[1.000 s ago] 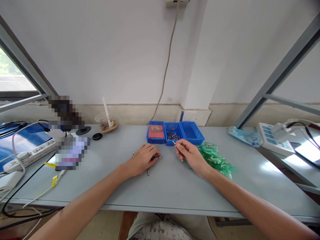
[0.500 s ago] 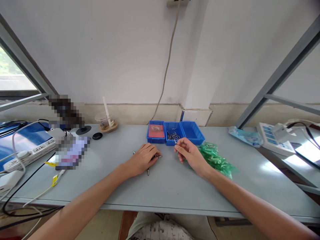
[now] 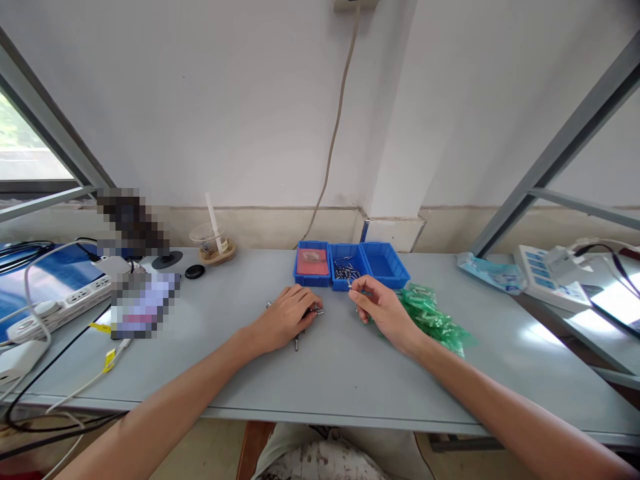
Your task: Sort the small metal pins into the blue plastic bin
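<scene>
My left hand (image 3: 286, 315) rests on the table with its fingers curled over several small shiny metal rods. One metal rod (image 3: 320, 311) shows at its fingertips and another (image 3: 297, 345) pokes out below the palm. Most of that small heap is hidden under the hand. Just in front of the middle blue bin, my right hand (image 3: 379, 305) is closed in a pinch; a small metal rod (image 3: 350, 285) sticks out between thumb and forefinger. Inside the middle bin (image 3: 345, 249) lies a pile of similar metal rods (image 3: 347, 272).
A left blue bin (image 3: 312, 281) holds a red packet (image 3: 313, 261); a third blue bin (image 3: 385, 261) adjoins on the right. Green plastic bags (image 3: 433, 320) lie beside my right wrist. Farther off are a cup (image 3: 207, 239), a black round lid (image 3: 195, 272) and power strips (image 3: 75, 301).
My right hand's fingers have shifted slightly around the small metal rod. At my left fingertips the metal rod shows a little more. The bins and bags have stayed put.
</scene>
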The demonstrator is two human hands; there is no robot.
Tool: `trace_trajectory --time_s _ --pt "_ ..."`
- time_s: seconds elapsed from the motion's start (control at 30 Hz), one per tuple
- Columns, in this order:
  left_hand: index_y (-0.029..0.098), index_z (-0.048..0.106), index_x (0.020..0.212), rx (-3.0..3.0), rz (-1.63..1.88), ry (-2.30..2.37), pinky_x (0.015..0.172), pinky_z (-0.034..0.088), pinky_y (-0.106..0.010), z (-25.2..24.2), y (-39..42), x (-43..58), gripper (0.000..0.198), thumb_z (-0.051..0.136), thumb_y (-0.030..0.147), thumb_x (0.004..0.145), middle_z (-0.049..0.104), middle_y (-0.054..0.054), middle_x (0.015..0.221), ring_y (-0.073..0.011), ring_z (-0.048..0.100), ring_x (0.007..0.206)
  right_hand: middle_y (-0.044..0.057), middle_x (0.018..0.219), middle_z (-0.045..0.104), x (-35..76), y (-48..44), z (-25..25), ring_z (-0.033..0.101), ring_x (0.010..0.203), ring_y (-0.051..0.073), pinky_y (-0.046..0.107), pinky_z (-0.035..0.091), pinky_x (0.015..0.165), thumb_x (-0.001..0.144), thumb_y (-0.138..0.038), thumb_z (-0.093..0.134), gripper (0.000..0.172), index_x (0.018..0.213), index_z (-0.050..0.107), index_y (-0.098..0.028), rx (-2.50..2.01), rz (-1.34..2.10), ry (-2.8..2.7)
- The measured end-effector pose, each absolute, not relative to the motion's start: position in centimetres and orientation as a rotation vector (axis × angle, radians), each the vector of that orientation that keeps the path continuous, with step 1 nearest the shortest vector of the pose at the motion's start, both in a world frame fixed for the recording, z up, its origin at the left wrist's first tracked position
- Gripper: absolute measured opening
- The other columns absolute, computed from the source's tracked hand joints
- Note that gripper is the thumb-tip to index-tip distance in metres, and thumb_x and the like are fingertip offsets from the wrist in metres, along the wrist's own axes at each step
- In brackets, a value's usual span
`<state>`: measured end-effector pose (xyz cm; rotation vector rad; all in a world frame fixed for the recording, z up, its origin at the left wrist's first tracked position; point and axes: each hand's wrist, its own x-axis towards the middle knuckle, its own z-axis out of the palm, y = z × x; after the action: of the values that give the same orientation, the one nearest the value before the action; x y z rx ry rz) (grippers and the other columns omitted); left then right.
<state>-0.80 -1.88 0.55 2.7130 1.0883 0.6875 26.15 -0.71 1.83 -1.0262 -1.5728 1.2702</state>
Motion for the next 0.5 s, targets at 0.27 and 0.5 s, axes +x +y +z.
trace_trajectory --time_s 0.27,0.5 --pt "0.021 0.057 0.118 2.718 0.710 1.101 0.095 0.045 -0.040 0.70 -1.97 -0.73 0.013 0.046 0.021 0.111 0.065 -0.006 0.112 -0.0241 0.055 0.103 0.000 0.089 0.062 26.19 -0.64 1.91 0.049 0.060 0.009 0.026 0.041 0.056 0.099 -0.054 0.067 0.032 0.104 0.068 -0.023 -1.015 1.349 -1.548" --pt "0.021 0.058 0.119 2.740 0.781 1.084 0.095 0.046 -0.040 0.82 -2.05 -0.72 0.013 0.048 0.020 0.111 0.066 -0.007 0.112 -0.0242 0.056 0.103 -0.001 0.088 0.061 26.07 -0.65 2.15 0.047 0.059 0.009 0.026 0.038 0.056 0.097 -0.056 0.068 0.034 0.102 0.068 -0.023 -1.029 1.358 -1.511"
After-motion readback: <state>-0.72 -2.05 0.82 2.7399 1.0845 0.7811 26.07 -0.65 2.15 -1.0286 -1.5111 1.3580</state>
